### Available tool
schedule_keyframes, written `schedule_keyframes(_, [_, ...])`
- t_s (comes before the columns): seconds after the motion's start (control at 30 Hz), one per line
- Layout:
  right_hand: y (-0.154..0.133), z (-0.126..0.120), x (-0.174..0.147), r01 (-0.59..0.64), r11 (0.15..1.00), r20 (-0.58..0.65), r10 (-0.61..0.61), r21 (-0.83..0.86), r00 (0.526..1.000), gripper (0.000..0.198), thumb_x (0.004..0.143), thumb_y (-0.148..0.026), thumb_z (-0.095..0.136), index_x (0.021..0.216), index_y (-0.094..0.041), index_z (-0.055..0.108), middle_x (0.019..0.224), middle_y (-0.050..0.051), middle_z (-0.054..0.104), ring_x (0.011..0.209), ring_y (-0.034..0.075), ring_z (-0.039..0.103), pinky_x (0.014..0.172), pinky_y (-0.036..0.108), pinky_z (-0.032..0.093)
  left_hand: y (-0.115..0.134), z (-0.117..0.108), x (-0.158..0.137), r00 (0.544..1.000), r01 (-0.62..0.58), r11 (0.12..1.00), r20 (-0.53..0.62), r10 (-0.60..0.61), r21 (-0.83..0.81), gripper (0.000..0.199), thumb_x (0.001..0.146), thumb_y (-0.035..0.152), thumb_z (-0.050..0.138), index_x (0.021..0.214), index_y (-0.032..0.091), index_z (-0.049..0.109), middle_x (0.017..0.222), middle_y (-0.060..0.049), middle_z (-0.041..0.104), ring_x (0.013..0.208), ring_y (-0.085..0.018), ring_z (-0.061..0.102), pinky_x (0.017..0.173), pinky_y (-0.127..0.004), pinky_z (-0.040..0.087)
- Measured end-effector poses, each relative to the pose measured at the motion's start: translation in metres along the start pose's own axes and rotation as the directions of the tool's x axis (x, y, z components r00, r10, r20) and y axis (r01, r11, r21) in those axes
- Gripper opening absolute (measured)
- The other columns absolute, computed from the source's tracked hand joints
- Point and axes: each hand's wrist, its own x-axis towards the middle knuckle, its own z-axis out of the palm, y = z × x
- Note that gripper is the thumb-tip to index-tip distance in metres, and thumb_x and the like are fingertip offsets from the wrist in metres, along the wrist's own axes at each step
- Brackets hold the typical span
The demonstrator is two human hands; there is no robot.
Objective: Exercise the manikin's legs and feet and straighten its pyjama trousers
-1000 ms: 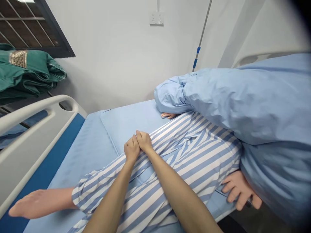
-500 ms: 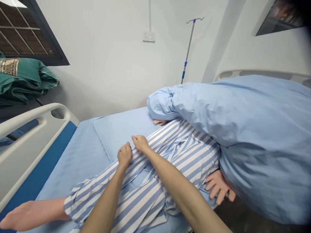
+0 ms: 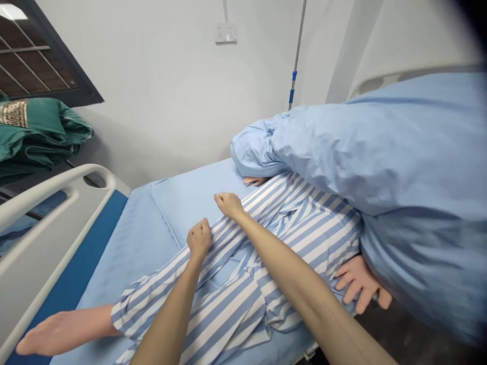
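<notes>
A manikin lies on the bed in blue-and-white striped trousers [image 3: 228,299], its bare foot [image 3: 57,332] at the lower left. My left hand [image 3: 199,237] is closed in a fist at the far edge of the manikin's far leg. Just to its right, my right hand [image 3: 229,205] is also a fist, a little higher along the same leg. No object shows in either fist, and the trouser cloth around them is not visibly pulled up. Whether the fists touch the leg or hover just over it, I cannot tell.
A blue quilt [image 3: 342,147] covers the manikin's upper body; its hand [image 3: 363,284] pokes out at the near edge. A bed end board [image 3: 49,243] stands at left, with folded green cloth [image 3: 41,134] beyond. Behind are the wall and a drip pole [image 3: 299,45].
My view has tilted down and shifted a little. My right fist has moved up and right, so the gap between my fists is wider. Both stay closed by the same leg.
</notes>
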Motion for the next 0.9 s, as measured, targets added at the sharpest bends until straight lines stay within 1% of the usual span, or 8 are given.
schedule_keyframes(0.17, [0.022, 0.008, -0.009, -0.024, 0.979, 0.012, 0.022, 0.204, 1.000, 0.044, 0.084, -0.039, 0.030, 0.051, -0.016, 0.047, 0.048, -0.003, 0.037, 0.049, 0.008, 0.030, 0.049, 0.022, 0.020, 0.001, 0.004, -0.001, 1.000, -0.003, 1.000, -0.003, 0.003, -0.003, 0.046, 0.081, 0.042, 0.020, 0.052, 0.020, 0.048, 0.056, -0.003, 0.053, 0.058, -0.014, 0.045, 0.055, -0.024, 0.028])
schedule_keyframes(0.27, [0.025, 0.007, -0.007, -0.053, 0.952, 0.009, 0.052, 0.303, 0.999, 0.045, 0.083, -0.040, 0.028, 0.049, -0.015, 0.042, 0.047, -0.004, 0.031, 0.048, 0.007, 0.029, 0.048, 0.021, 0.020, 0.003, 0.004, -0.002, 1.000, -0.007, 0.999, -0.001, 0.007, 0.044, 0.045, 0.080, 0.043, 0.022, 0.052, 0.020, 0.048, 0.056, -0.003, 0.053, 0.057, -0.014, 0.044, 0.052, -0.025, 0.027])
schedule_keyframes(0.37, [0.023, 0.004, -0.007, -0.060, 0.938, -0.016, 0.069, 0.343, 0.997, 0.043, 0.082, -0.039, 0.029, 0.048, -0.015, 0.039, 0.047, -0.004, 0.029, 0.047, 0.006, 0.029, 0.047, 0.021, 0.020, 0.011, 0.002, 0.002, 1.000, 0.005, 0.998, 0.009, -0.005, 0.070, 0.042, 0.077, 0.042, 0.024, 0.050, 0.021, 0.047, 0.056, -0.003, 0.053, 0.056, -0.015, 0.043, 0.051, -0.026, 0.026])
schedule_keyframes(0.47, [0.021, 0.003, -0.008, -0.061, 0.923, -0.044, 0.084, 0.379, 0.995, 0.042, 0.082, -0.039, 0.029, 0.047, -0.016, 0.037, 0.047, -0.004, 0.028, 0.047, 0.006, 0.028, 0.047, 0.021, 0.019, 0.028, -0.004, 0.011, 1.000, 0.028, 0.999, 0.013, -0.028, -0.020, 0.037, 0.074, 0.037, 0.028, 0.048, 0.020, 0.048, 0.052, -0.002, 0.052, 0.054, -0.015, 0.044, 0.052, -0.026, 0.029])
schedule_keyframes(0.67, [0.026, 0.003, -0.004, -0.109, 0.847, -0.062, 0.165, 0.521, 0.984, 0.042, 0.079, -0.043, 0.029, 0.049, -0.016, 0.036, 0.047, -0.005, 0.030, 0.049, 0.007, 0.031, 0.047, 0.020, 0.023, 0.077, -0.015, 0.031, 0.995, 0.041, 0.939, -0.070, -0.069, -0.341, 0.030, 0.069, 0.033, 0.033, 0.045, 0.020, 0.046, 0.044, 0.001, 0.045, 0.050, -0.013, 0.044, 0.052, -0.025, 0.033])
schedule_keyframes(0.8, [0.030, 0.001, -0.001, -0.146, 0.711, 0.003, 0.198, 0.688, 0.980, 0.042, 0.078, -0.047, 0.031, 0.049, -0.017, 0.037, 0.044, -0.005, 0.034, 0.046, 0.007, 0.032, 0.048, 0.020, 0.028, 0.097, -0.011, 0.042, 0.997, 0.032, 0.926, -0.048, -0.054, -0.377, 0.028, 0.068, 0.032, 0.034, 0.046, 0.020, 0.047, 0.044, 0.001, 0.046, 0.051, -0.014, 0.044, 0.051, -0.025, 0.034])
schedule_keyframes(0.87, [0.032, 0.001, -0.001, -0.147, 0.664, 0.025, 0.190, 0.734, 0.981, 0.042, 0.077, -0.048, 0.032, 0.049, -0.017, 0.037, 0.044, -0.005, 0.034, 0.045, 0.007, 0.032, 0.047, 0.020, 0.029, 0.100, -0.001, 0.043, 0.998, 0.030, 0.925, -0.047, -0.052, -0.379, 0.029, 0.069, 0.032, 0.034, 0.048, 0.019, 0.049, 0.046, 0.000, 0.049, 0.052, -0.014, 0.045, 0.051, -0.026, 0.034])
schedule_keyframes(0.9, [0.032, 0.001, -0.001, -0.143, 0.660, 0.022, 0.188, 0.738, 0.982, 0.041, 0.077, -0.047, 0.032, 0.049, -0.017, 0.037, 0.044, -0.005, 0.034, 0.045, 0.007, 0.032, 0.047, 0.020, 0.029, 0.100, 0.007, 0.042, 0.997, 0.042, 0.923, -0.047, -0.065, -0.381, 0.030, 0.070, 0.033, 0.034, 0.049, 0.019, 0.050, 0.048, 0.000, 0.052, 0.052, -0.014, 0.046, 0.051, -0.026, 0.034])
